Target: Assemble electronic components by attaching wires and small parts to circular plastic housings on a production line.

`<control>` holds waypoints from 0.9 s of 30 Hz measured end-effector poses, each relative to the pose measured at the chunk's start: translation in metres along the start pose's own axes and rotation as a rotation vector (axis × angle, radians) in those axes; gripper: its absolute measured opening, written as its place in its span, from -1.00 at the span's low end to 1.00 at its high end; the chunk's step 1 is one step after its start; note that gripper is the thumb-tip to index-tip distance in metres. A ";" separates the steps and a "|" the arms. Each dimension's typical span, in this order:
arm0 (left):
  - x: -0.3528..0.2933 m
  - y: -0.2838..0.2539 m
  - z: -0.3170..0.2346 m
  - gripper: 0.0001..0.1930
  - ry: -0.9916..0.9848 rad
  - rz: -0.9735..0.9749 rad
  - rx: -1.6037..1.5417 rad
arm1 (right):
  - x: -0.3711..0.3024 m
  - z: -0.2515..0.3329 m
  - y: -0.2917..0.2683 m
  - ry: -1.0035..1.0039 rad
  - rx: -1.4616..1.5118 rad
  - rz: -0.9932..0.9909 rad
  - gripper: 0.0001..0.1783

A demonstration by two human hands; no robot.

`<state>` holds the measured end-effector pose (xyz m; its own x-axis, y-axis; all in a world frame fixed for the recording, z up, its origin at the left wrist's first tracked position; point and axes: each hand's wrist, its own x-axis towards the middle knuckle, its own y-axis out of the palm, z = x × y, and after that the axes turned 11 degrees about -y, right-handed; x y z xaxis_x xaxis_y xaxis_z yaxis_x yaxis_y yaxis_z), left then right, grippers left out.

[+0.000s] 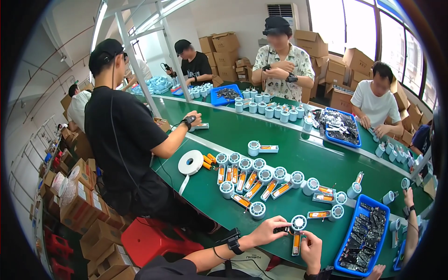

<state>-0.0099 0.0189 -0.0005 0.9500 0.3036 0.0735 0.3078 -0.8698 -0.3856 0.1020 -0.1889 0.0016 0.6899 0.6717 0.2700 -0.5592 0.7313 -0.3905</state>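
- left grip [271,230], reaching rightward, pinching small black part [281,229] beside light-blue round plastic unit [298,222];
- right grip [311,249], angled upward, touches unit; cannot tell if pinching;
- blue plastic tray [346,233] rightward

From the held fan unit [298,223], a tray [354,272] sits at 3 o'clock, circuit boards [366,233] in it; on the table [205,196], other fan units [265,175] lie toward 11 o'clock, a tape roll [182,164] at 10.
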 end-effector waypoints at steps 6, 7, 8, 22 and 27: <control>0.003 -0.007 0.000 -0.57 0.171 0.116 0.081 | 0.016 0.012 0.010 -0.153 0.010 0.027 -0.85; 0.008 -0.009 -0.003 -0.57 0.217 0.074 0.127 | 0.023 0.013 0.012 -0.173 0.003 0.044 -0.90; 0.008 -0.011 -0.006 -0.56 0.217 0.059 0.159 | 0.028 0.014 0.015 -0.177 0.025 0.056 -0.90; 0.002 0.007 -0.002 -0.59 0.135 0.008 0.087 | 0.028 0.021 0.012 -0.200 -0.329 0.199 -0.85; 0.003 0.007 -0.003 -0.62 0.154 -0.017 0.089 | 0.029 0.012 0.009 -0.292 -0.179 0.103 -0.88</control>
<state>-0.0052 0.0125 0.0001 0.9437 0.2486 0.2184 0.3244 -0.8254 -0.4621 0.1113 -0.1608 0.0165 0.4591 0.7650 0.4517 -0.5114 0.6433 -0.5697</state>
